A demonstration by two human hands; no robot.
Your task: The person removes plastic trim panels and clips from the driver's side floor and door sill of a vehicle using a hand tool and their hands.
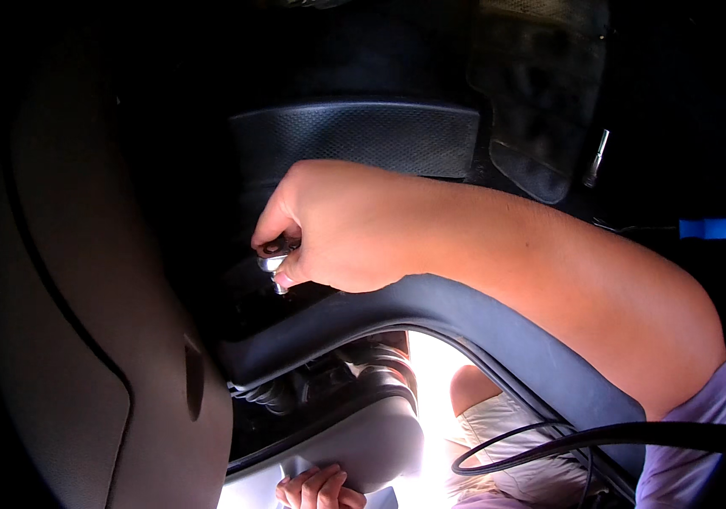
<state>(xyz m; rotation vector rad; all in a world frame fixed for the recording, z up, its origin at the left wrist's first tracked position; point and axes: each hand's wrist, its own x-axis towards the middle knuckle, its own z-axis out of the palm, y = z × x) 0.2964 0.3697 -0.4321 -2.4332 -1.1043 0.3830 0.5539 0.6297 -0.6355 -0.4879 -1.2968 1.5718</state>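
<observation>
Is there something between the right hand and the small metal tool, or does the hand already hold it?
Nothing visible stands between them. The right hand already pinches the small metal tool in its fingertips, above the dark curved trim panel. The left hand grips the panel's pale lower edge, far below.

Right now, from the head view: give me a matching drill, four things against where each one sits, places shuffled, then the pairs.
Things:
1. right hand
2. left hand
3. blue cylindrical handle
4. loose black cable

Places:
A. far right, level with the forearm
B. bottom edge, fingers curled under the pale grey moulded panel
C. centre, closed on a small shiny metal tool
D. lower right, looped below the dark curved plastic trim

Pairs: 1-C, 2-B, 3-A, 4-D
</observation>
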